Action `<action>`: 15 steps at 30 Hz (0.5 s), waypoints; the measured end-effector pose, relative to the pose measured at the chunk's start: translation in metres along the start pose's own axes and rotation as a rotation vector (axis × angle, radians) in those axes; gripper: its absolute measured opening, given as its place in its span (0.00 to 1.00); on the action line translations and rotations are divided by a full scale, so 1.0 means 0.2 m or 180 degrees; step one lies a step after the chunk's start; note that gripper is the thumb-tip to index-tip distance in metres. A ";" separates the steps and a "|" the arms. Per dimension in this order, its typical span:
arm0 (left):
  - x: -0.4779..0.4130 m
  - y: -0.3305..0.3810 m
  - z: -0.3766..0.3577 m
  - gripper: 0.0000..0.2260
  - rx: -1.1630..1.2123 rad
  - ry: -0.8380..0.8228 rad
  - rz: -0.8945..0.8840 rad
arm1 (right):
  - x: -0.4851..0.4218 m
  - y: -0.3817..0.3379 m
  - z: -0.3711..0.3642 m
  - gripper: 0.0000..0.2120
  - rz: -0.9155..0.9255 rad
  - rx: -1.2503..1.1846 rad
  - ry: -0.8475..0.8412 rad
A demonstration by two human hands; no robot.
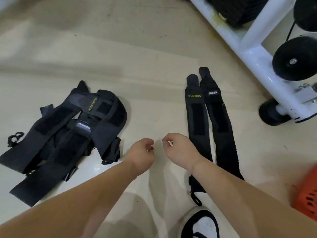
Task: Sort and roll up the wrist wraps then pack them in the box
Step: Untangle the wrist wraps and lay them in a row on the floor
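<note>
While two straightened wrist wraps lie side by side on the floor at right, a tangled pile sits at left, so sorting looks only partly done. Left hand and right hand hover between them, fingers loosely curled, holding nothing. The next move probably calls for teasing one wrap free of that pile.

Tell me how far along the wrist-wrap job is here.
Done: two wraps lie flat side by side. In hand: nothing; the left hand and right hand hover loosely curled beside them. Left: the tangled pile is unsorted, no wrap is rolled, and packing the orange box remains.
</note>
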State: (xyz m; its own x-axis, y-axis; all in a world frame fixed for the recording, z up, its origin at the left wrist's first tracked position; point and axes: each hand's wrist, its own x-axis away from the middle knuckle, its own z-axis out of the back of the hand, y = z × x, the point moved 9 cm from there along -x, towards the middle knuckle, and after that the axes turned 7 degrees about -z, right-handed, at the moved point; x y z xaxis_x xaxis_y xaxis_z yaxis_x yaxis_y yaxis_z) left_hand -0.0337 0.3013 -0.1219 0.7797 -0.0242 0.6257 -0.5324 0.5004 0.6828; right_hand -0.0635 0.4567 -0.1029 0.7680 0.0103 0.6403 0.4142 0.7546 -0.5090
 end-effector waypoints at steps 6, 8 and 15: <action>0.06 -0.14 0.54 0.14 -0.0089 0.0560 0.0118 | 0.07 -0.47 -0.19 0.12 -0.0205 -0.0690 -0.0644; 0.07 -0.14 0.67 0.10 -0.0239 0.0667 0.0071 | 0.10 -0.65 -0.20 0.12 0.0122 -0.0009 -0.0732; 0.02 -0.24 0.91 0.12 -0.0245 0.0382 0.0257 | 0.12 -1.23 -0.24 0.18 0.0809 0.2564 -0.1184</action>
State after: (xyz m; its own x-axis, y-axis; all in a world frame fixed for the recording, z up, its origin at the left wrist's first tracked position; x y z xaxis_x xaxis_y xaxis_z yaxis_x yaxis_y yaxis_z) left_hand -0.0645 0.1195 -0.0841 0.7716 0.1200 0.6246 -0.5716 0.5615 0.5983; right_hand -0.1235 0.2395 0.0103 0.5251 0.3430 0.7788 -0.3173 0.9281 -0.1949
